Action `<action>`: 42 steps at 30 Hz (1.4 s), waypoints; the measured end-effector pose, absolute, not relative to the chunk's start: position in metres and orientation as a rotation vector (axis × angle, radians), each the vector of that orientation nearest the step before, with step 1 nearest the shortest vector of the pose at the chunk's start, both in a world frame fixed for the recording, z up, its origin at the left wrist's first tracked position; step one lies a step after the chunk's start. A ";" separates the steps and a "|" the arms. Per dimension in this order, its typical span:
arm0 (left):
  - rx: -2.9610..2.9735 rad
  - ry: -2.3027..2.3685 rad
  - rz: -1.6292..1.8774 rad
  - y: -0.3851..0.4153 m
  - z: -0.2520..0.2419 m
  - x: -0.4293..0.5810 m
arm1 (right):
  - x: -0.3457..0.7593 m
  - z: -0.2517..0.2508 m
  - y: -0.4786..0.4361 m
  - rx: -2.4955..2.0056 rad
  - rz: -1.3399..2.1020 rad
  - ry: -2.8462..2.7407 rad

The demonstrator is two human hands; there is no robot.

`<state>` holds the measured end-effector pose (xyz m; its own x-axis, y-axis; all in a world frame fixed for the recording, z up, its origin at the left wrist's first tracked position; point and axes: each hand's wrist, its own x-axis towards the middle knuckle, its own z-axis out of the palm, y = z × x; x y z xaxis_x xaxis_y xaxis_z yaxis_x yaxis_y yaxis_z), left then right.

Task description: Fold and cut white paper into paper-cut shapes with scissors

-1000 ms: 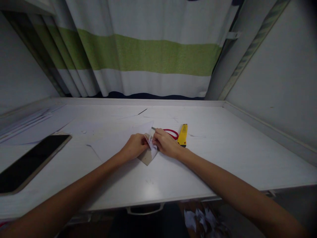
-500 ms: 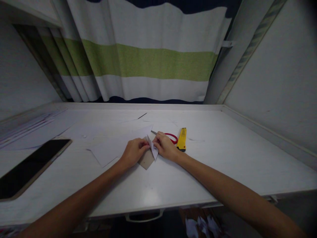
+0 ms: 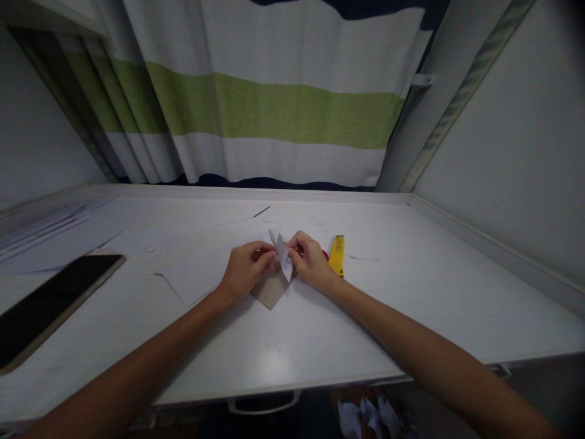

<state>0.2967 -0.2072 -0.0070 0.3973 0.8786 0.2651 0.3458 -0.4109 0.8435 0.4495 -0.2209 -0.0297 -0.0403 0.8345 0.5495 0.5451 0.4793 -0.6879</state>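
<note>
A small folded piece of white paper (image 3: 283,256) stands upright between my two hands, over a grey-brown piece of card (image 3: 270,291) on the desk. My left hand (image 3: 247,266) pinches the paper from the left with thumb and forefinger. From the other side, my right hand (image 3: 308,259) grips its right edge, fingers closed. Behind the right hand a bit of the red scissors handle (image 3: 325,255) shows; the rest is hidden. Just to the right lies a yellow box cutter (image 3: 337,255).
On the white desk (image 3: 411,292), a phone (image 3: 55,305) lies at left, near stacked paper sheets (image 3: 46,235). A white sheet (image 3: 187,277) lies left of my hands. A thin dark stick (image 3: 262,211) lies toward the back. A striped curtain (image 3: 274,110) hangs behind.
My hands have lifted the folded paper slightly up off the card and turned it. My right hand now covers most of the scissors. The view has shifted a little.
</note>
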 end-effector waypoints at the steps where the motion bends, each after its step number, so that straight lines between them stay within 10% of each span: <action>1: 1.922 1.033 0.967 -0.207 -0.006 0.298 | 0.450 -0.029 -0.221 -1.190 0.369 -1.702; 42: 2.183 0.725 1.035 -0.190 -0.009 0.290 | 0.448 -0.009 -0.232 -1.116 0.342 -1.767</action>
